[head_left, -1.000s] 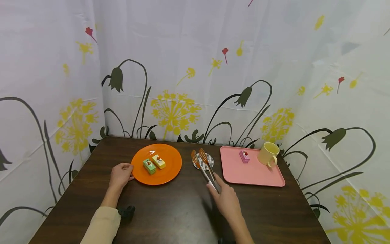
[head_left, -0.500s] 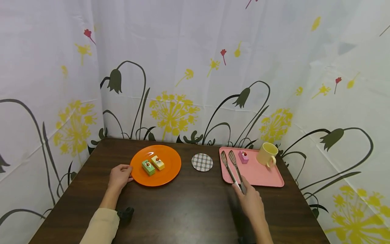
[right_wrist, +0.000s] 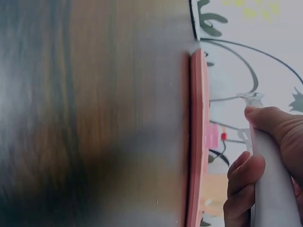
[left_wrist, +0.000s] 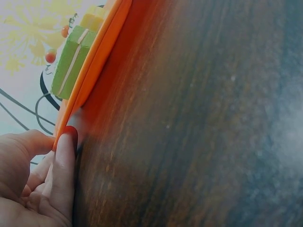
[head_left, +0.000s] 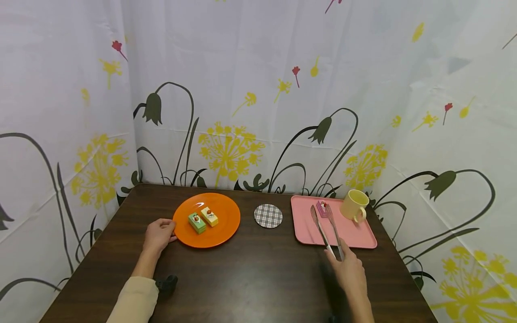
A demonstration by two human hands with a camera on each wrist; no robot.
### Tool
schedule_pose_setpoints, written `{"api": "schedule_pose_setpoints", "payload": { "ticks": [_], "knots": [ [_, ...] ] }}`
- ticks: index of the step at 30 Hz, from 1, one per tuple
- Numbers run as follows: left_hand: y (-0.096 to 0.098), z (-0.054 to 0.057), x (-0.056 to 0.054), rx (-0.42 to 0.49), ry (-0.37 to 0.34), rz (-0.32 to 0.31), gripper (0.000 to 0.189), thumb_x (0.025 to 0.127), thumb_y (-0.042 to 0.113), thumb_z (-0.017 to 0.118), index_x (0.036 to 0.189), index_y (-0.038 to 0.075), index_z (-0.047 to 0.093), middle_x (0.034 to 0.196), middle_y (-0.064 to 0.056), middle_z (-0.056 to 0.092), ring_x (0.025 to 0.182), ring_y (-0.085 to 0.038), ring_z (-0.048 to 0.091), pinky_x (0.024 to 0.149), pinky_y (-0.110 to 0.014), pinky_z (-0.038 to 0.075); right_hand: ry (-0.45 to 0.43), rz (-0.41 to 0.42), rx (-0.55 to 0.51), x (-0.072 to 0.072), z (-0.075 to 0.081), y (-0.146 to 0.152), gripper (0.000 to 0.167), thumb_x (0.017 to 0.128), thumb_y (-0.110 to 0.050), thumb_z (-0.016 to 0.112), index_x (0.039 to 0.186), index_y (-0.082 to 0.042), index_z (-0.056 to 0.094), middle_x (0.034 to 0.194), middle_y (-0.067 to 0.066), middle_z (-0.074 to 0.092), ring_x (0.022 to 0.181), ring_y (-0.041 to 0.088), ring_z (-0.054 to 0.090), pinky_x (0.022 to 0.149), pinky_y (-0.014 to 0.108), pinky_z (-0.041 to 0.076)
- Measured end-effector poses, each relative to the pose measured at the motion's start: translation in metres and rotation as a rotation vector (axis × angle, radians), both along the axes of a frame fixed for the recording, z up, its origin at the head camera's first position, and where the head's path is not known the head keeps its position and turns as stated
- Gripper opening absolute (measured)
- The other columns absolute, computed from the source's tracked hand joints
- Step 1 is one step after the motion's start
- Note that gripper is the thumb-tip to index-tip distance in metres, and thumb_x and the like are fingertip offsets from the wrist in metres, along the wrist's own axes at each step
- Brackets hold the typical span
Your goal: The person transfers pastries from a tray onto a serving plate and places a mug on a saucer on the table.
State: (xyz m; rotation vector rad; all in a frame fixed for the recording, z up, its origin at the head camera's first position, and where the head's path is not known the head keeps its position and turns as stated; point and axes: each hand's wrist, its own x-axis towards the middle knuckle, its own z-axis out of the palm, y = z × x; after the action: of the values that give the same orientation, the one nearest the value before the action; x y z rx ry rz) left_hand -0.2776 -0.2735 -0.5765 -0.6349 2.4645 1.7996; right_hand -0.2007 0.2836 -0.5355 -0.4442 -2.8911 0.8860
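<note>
My left hand pinches the left rim of an orange plate, thumb on top and fingers beneath in the left wrist view. A green cake slice and a yellow cake slice lie side by side on that plate. My right hand grips metal tongs by their handles. Spread apart, the tongs' tips reach over a pink tray, on either side of a pink cake slice. Whether they touch the slice I cannot tell.
A yellow mug stands on the tray, right of the pink slice. Between plate and tray lies a round checked coaster. Behind the dark wooden table hangs a flower-printed curtain.
My right hand has carried the tongs rightward from above the coaster to over the tray, up to the pink cake slice. My left hand has stayed on the plate's rim.
</note>
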Motion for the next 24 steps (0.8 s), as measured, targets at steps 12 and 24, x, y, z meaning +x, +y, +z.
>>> {"api": "schedule_pose_setpoints", "payload": {
  "ticks": [12,24],
  "knots": [
    [-0.002,-0.003,-0.001,0.015,0.001,-0.004,0.05,0.113,0.03,0.053,0.147,-0.007,0.052,0.14,-0.03,0.061,0.088,-0.009,0.069,0.073,-0.018,0.064,-0.013,-0.022,0.014,-0.009,-0.004,0.019,0.076,0.101,-0.061,0.066,0.16,-0.017,0.048,0.121,0.029,0.071,0.107,0.056,0.068,0.087,0.074,0.053],
    [-0.004,-0.002,-0.001,0.036,0.007,-0.015,0.05,0.113,0.029,0.054,0.147,-0.008,0.051,0.138,-0.03,0.062,0.087,-0.006,0.069,0.074,-0.019,0.064,-0.069,0.002,0.034,-0.023,-0.015,0.029,0.071,0.103,-0.053,0.067,0.157,-0.009,0.051,0.106,0.023,0.066,0.09,0.041,0.061,0.071,0.057,0.052]
  ]
}}
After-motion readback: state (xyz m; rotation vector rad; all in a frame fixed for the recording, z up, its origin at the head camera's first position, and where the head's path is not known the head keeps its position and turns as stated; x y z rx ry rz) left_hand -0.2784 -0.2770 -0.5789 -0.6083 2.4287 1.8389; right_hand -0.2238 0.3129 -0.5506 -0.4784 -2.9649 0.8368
